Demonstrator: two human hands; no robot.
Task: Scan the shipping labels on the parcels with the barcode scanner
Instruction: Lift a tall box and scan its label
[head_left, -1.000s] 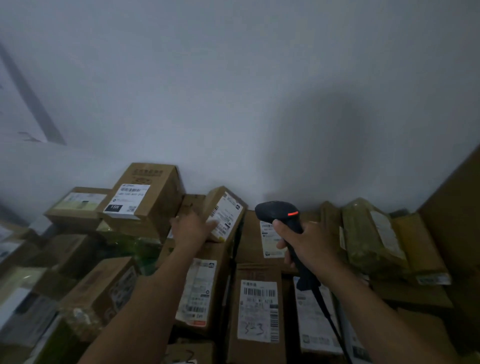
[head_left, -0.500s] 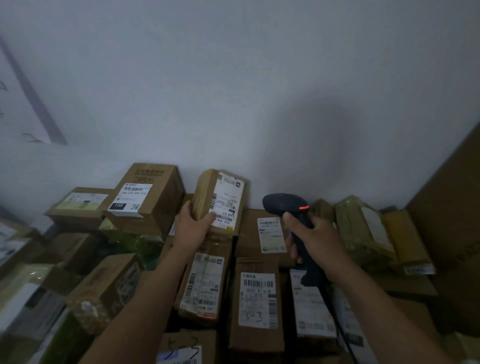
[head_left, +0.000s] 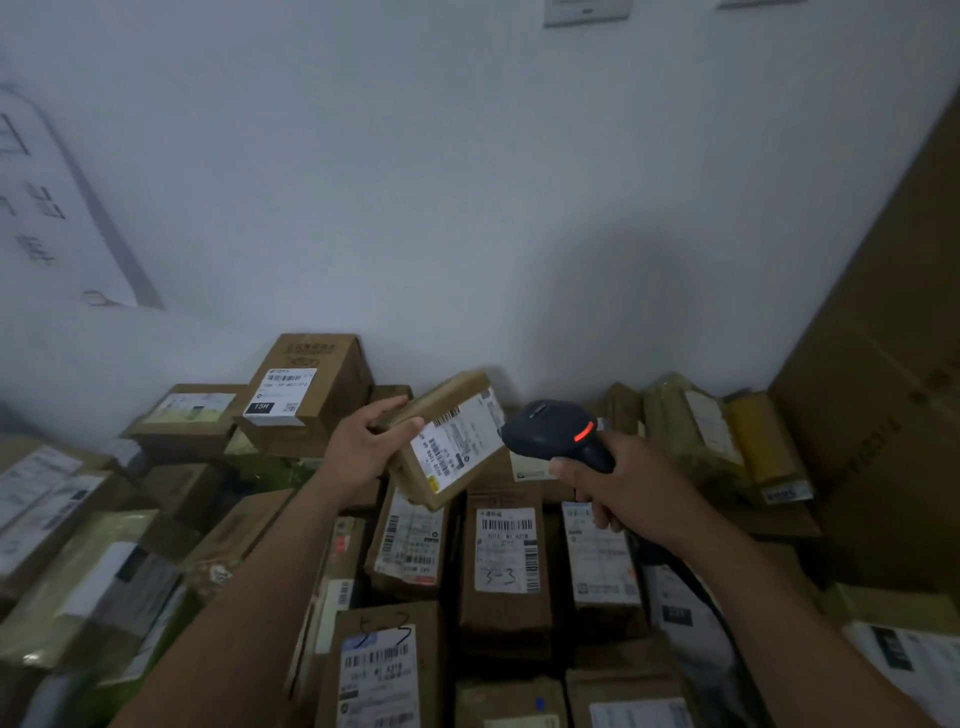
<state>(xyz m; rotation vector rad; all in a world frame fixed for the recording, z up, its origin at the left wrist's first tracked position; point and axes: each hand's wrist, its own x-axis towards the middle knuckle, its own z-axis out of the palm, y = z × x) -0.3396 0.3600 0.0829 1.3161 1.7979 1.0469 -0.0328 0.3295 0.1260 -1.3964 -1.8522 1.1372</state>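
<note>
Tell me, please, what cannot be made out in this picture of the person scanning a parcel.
All in the head view:
- Label on the held parcel: print too small and blurred to read.
- Scanner: its window faces away; the right hand covers the handle.
- Far sides of that parcel: turned away, partly under the left hand.
- Bottom-row parcels: cut off by the lower frame edge.

back box label (head_left: 280, 397) "15h", middle parcel label (head_left: 506, 551) handwritten "3-3"
</note>
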